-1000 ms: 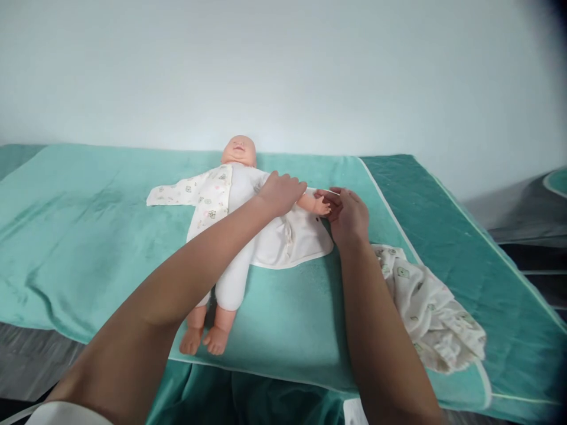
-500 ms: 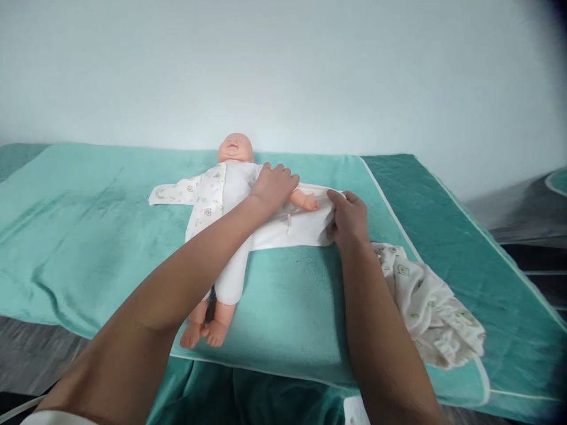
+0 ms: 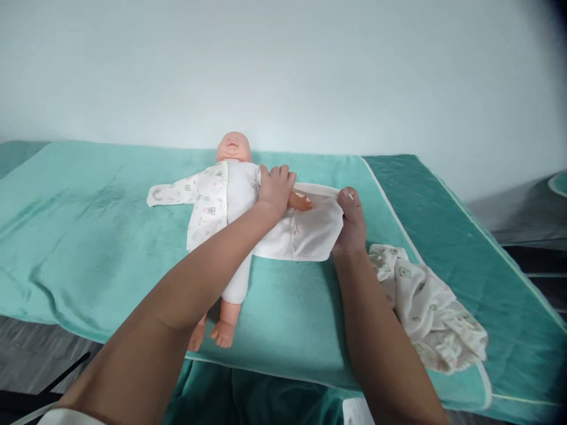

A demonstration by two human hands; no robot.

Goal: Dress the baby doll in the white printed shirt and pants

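Now, baby doll (image 3: pixel 233 195): lying on the teal towel (image 3: pixel 88 224).
Left hand (image 3: pixel 275 188): clasps the doll's bare arm.
Right hand (image 3: pixel 351 221): grips open white garment flap (image 3: pixel 310 233).
Progress: one sleeve on, other arm undressed.

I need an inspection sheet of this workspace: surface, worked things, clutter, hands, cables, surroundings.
Surface: teal velvety cloth over a padded table, wrinkled at left.
Worked things: plastic baby doll on its back; white printed baby jacket, one sleeve on, other front panel spread flat.
Clutter: crumpled printed white cloth at right.
Hands: left hand on the doll's shoulder and arm; right hand grips the jacket's open panel edge.
Cables: thin dark line at lower left, unclear.
Surroundings: plain pale wall.
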